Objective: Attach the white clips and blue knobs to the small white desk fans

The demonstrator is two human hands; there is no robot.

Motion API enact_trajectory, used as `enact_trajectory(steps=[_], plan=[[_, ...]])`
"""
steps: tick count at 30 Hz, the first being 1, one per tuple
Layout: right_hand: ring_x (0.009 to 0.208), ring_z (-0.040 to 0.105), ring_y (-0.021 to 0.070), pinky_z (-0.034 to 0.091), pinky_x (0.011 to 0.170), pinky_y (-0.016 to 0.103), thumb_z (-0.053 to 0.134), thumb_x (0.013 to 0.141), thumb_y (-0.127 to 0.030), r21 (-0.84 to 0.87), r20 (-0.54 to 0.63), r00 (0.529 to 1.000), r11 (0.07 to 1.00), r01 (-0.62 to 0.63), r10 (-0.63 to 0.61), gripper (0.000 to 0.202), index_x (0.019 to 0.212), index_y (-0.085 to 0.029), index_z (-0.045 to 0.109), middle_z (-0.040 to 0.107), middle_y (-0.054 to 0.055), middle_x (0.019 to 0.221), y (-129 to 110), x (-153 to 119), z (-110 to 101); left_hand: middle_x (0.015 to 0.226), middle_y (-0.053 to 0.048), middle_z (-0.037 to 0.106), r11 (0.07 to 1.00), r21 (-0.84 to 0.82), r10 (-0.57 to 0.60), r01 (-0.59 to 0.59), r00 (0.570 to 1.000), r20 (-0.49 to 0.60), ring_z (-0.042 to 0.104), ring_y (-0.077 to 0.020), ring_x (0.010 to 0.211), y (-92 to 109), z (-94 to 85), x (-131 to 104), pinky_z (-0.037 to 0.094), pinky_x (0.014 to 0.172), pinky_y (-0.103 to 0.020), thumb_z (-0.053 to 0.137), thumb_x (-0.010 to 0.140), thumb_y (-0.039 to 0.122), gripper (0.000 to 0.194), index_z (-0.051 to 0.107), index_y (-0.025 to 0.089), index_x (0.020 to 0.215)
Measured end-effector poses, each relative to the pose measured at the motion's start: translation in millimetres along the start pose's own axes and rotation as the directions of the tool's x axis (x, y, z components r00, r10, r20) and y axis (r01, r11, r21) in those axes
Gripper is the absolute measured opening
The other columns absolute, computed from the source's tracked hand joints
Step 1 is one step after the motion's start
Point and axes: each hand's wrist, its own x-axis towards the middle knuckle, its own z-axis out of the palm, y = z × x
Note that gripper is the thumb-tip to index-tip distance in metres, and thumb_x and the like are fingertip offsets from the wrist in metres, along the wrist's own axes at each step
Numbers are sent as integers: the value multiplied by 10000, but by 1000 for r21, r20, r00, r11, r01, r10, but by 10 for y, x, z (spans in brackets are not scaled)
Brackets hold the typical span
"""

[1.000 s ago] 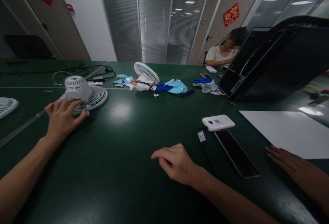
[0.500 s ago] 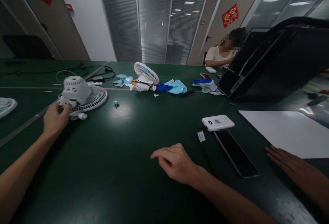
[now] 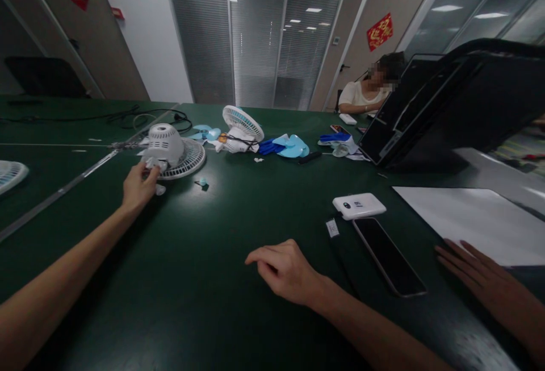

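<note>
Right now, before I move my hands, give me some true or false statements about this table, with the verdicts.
Your left hand is touching the nearer fan: true.
The power bank lies beyond the phone: true.
Your right hand is gripping the phone: false, it is curled to the left of the phone.
The white board is left of the power bank: false, it is to the right.
The red door sign has gold characters: true.

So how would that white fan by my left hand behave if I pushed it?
The white fan would probably slide rather than tip, since its wide grille lies flat. Its slotted housing looks stiff; the thin ribs may be fragile.
</note>
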Motion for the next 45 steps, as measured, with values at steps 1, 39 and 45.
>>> enact_trajectory(steps=[1,39,45], plan=[[610,623,88,420,619,243,458,937,-128,4,1,1000,1000,2,-2,270,1080,-204,673,701,-25,781,4,-3,2,1267,-113,627,999,-30,14,-13,1000,25,661,-269,1061,64,26,-52,575,882,-460,630,979,295,332,598,147,1274],[839,582,213,436,502,325,718,809,-309,-462,376,914,823,329,-154,571,1302,-135,488,616,88,1142,-420,-39,12,1297,-70,626,874,-329,483,-357,708,515,503,-327,1257,1222,-206,-2193,337,1048,-511,526,989,359,168,655,253,998],[746,550,167,396,500,297,572,931,-276,-386,246,893,807,447,-377,290,1199,-166,577,627,25,926,-365,-57,24,999,-41,679,811,-578,279,91,808,519,650,-245,913,1262,-277,-2126,505,799,-313,619,935,398,226,596,236,1090]])
